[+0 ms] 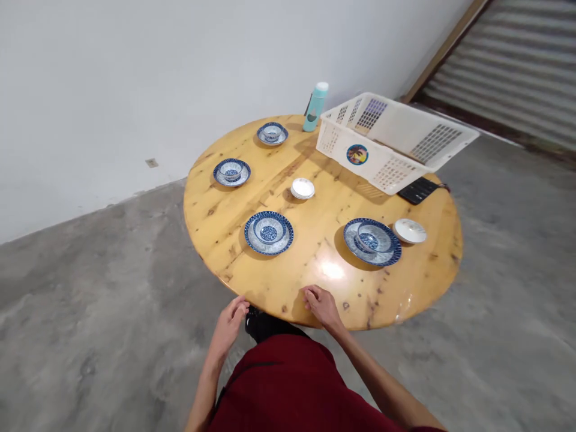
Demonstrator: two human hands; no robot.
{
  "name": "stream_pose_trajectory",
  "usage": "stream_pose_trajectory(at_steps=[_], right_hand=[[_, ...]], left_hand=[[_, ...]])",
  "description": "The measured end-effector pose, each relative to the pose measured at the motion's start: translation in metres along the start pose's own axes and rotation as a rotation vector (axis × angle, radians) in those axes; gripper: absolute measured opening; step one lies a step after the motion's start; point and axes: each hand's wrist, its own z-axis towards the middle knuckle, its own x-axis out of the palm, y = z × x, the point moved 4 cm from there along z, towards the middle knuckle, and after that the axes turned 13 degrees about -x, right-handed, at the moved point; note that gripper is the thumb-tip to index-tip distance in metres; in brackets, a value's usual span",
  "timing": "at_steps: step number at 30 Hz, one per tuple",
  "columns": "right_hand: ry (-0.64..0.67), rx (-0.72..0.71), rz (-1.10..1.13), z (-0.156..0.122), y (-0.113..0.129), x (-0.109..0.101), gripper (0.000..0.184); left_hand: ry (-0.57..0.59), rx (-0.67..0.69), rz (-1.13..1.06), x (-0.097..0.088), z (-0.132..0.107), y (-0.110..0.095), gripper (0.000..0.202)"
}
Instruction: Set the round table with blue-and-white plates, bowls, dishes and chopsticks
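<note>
A round wooden table (315,264) stands before me. My left hand (229,324) hovers at its near edge, fingers loosely curled, holding nothing. My right hand (320,305) rests on the tabletop near the edge, fingers bent and apart, nothing in it. Several blue patterned plates, each with a small bowl on it, are spread over the table: one (269,232) nearest my left hand, one (372,241) at the right, two more (231,172) (272,133) at the far left. A stack of small white dishes (302,188) sits mid-table. Another white dish (410,231) lies at the right.
A white plastic basket (396,141) stands at the table's far right, over a black flat object (418,190). A teal bottle (315,107) stands upright beside the basket. Grey concrete floor surrounds the table; a white wall is behind it.
</note>
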Motion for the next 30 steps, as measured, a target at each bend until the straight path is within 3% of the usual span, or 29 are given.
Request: stream_pose_trajectory(at_steps=[7, 13, 18, 23, 30], right_hand=[[-0.07, 0.076, 0.022, 0.029, 0.013, 0.027, 0.037], [-0.127, 0.194, 0.024, 0.033, 0.016, 0.031, 0.043], [-0.188, 0.207, -0.013, 0.029, 0.026, 0.03, 0.04], [-0.36, 0.315, 0.045, 0.026, 0.022, 0.038, 0.034], [-0.63, 0.414, 0.134, 0.025, 0.032, 0.073, 0.032]], left_hand=[[-0.021, -0.014, -0.021, -0.039, 0.056, -0.052, 0.073], [0.009, -0.042, -0.01, -0.049, 0.097, -0.074, 0.075], [0.043, -0.032, -0.002, -0.057, 0.122, -0.099, 0.069], [0.163, -0.023, 0.068, -0.06, 0.161, -0.122, 0.058], [0.33, 0.009, 0.162, -0.07, 0.208, -0.162, 0.05]])
